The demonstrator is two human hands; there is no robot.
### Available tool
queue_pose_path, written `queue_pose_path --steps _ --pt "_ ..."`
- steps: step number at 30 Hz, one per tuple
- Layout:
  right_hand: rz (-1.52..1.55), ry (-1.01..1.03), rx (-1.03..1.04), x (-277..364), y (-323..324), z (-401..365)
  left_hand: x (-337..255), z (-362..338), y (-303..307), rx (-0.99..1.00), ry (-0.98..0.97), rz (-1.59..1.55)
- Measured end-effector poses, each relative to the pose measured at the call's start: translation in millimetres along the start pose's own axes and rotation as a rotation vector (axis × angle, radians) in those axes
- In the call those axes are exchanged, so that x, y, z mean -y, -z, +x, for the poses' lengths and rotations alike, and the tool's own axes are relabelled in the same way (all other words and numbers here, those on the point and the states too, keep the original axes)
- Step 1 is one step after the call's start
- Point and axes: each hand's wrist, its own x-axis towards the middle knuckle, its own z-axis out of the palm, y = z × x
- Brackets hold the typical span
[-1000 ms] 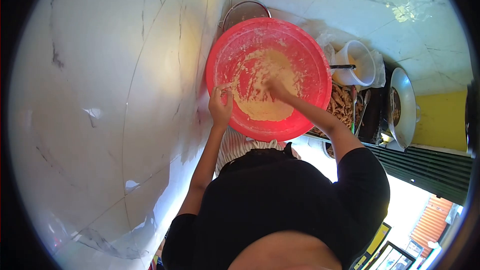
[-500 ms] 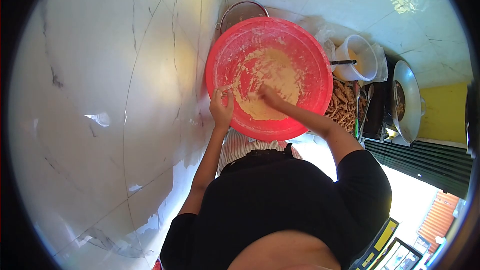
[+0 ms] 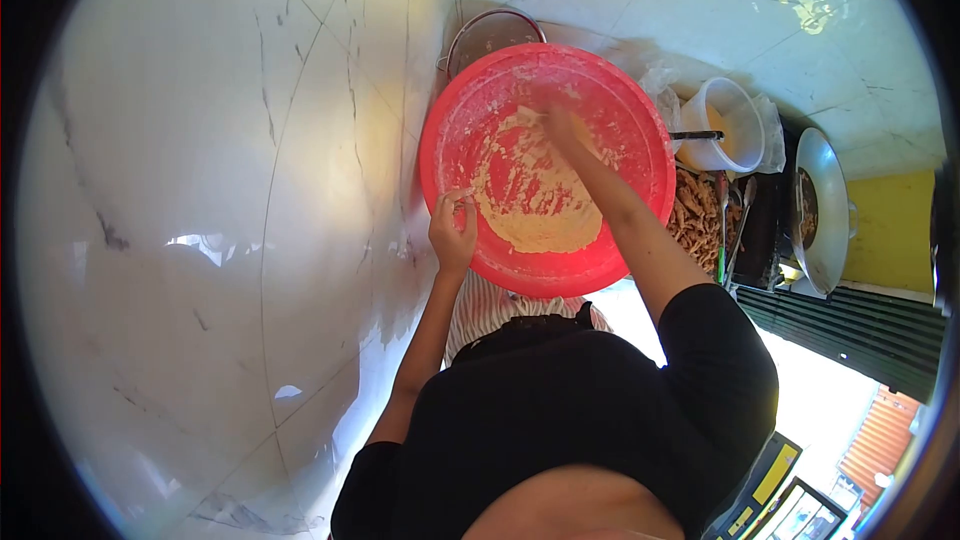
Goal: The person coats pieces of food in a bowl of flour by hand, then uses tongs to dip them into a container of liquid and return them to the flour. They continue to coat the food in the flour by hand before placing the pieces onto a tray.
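A large round red plastic basin [image 3: 452,130] holds pale yellowish flour-like powder [image 3: 548,230], spread over its bottom with red streaks showing through. My left hand [image 3: 453,235] is at the basin's left rim, its thumb and fingers closed on the edge. Inside the basin, toward the far side, my right hand [image 3: 562,122] is over the powder and smeared by motion. Its fingers cannot be made out, nor whether anything is in them.
A metal-rimmed strainer or bowl [image 3: 492,38] stands behind the basin. To the right are a white plastic tub [image 3: 730,110] with a dark handle, a heap of brown fried-looking pieces [image 3: 697,220], tongs [image 3: 740,225] and a metal wok [image 3: 822,202]. Marbled tile walls [image 3: 330,160] enclose the left and back.
My right hand has swept away from me, from the middle of the basin to its far side, and more red streaks show in the powder. My left hand stays at the rim.
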Motion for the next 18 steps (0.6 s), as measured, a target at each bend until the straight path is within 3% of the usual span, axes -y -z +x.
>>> queue_pose_path --steps 1,3,4,6,8,9,12,14,18 --pt "0.003 -0.002 0.003 13.4 -0.8 -2.0 -2.3 0.8 -0.5 -0.01 0.0 -0.024" --pt "0.84 -0.333 0.398 35.2 -7.5 -12.8 -4.6 0.4 1.3 -0.011 0.01 -0.044" --pt "0.841 -0.345 0.399 41.1 -14.8 -26.7 -5.1 0.4 1.2 -0.01 0.016 -0.042" --pt "0.096 0.38 0.596 48.9 -24.2 -60.7 -5.9 0.7 -0.7 -0.009 0.025 -0.044" --pt "-0.196 0.656 0.734 50.3 -23.9 -90.1 -4.6 0.6 -0.4 -0.021 0.007 -0.039" --pt "-0.195 0.655 0.74 42.6 -24.4 -103.5 -4.1 0.1 -0.3 -0.023 0.013 -0.037" --pt "-0.036 0.568 0.874 18.1 -11.2 -132.0 -3.9 0.1 0.0 -0.014 0.011 -0.024" --pt "0.106 -0.086 1.054 32.2 17.8 -141.7 -4.2 -0.5 -0.5 -0.021 0.007 -0.033" --pt "0.044 -0.02 1.053 39.0 56.4 -125.5 -6.5 -1.5 2.3 0.006 0.008 0.005"
